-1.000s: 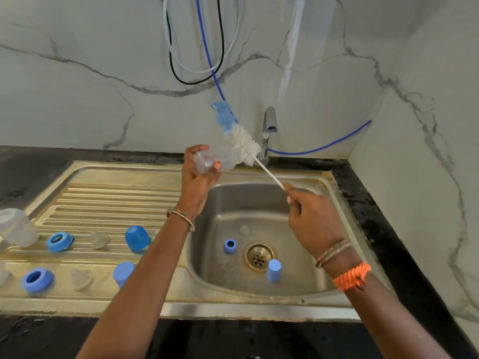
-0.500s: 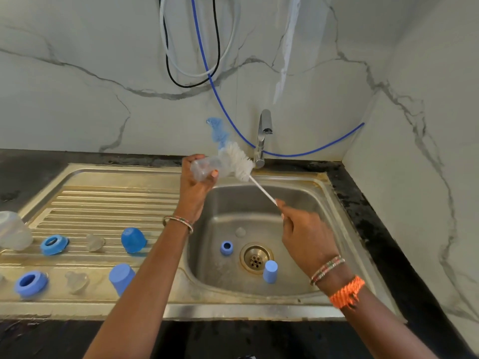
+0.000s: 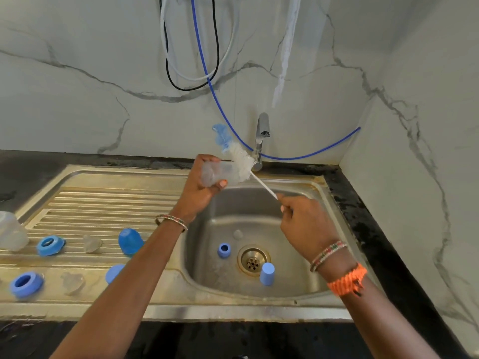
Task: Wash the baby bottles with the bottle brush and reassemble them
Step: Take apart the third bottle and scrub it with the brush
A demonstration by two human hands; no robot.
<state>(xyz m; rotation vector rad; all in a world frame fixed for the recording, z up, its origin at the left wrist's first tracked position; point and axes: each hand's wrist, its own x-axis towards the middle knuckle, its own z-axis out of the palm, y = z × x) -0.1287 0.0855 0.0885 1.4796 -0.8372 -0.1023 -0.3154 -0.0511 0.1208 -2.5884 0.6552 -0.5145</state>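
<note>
My left hand [image 3: 199,187] grips a small clear baby bottle [image 3: 219,173] on its side above the sink's back-left rim. My right hand [image 3: 303,224] pinches the thin white handle of the bottle brush [image 3: 242,159]. Its white bristles lie against the bottle's mouth end, and the blue tip points up and left beyond it. On the drainboard [image 3: 103,203] lie two blue rings [image 3: 49,245] [image 3: 26,284], two clear teats [image 3: 91,243] [image 3: 73,282], two blue caps [image 3: 129,240] [image 3: 113,272] and another clear bottle [image 3: 11,231] at the left edge.
In the steel sink basin [image 3: 298,270] a small blue ring [image 3: 224,250] and a blue cap [image 3: 267,273] lie beside the drain [image 3: 253,259]. A chrome tap [image 3: 260,141] stands behind the basin. Blue, black and white hoses hang on the marble wall. A wall closes the right side.
The brush has slid a little along the bottle's mouth, its bristles now lying lower against the bottle. Both hands keep their grips; the view has shifted slightly.
</note>
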